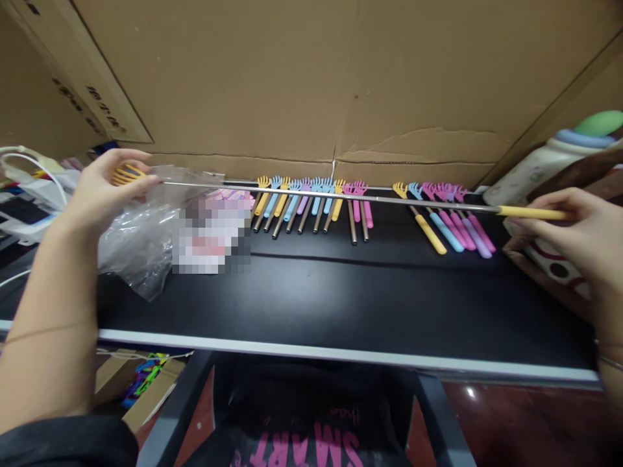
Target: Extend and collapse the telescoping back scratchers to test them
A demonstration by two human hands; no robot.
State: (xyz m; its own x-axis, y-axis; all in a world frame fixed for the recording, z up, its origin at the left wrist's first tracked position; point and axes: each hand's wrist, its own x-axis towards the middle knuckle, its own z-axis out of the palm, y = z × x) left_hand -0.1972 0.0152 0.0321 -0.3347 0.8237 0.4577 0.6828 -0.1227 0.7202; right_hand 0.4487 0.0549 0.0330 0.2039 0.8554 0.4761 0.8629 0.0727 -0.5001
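Note:
A telescopic back scratcher (331, 194) is stretched out long and nearly level above the table, spanning between my two hands. My left hand (111, 185) is closed around its yellow claw head. At the other end, my right hand (574, 224) pinches the yellow grip. Behind the metal rod lies a row of shorter back scratchers (292, 211) in yellow, blue, purple and pink, claws toward the back. A second group of back scratchers (455, 224) rests to the right, with long coloured grips toward me.
Beside my left hand lies a clear plastic bag (146, 240), next to a blurred printed sheet (209, 240). A white bottle (530, 162) stands at the right by the cardboard wall (292, 78). Below the black table (311, 298) is an open box (146, 383) with colourful items.

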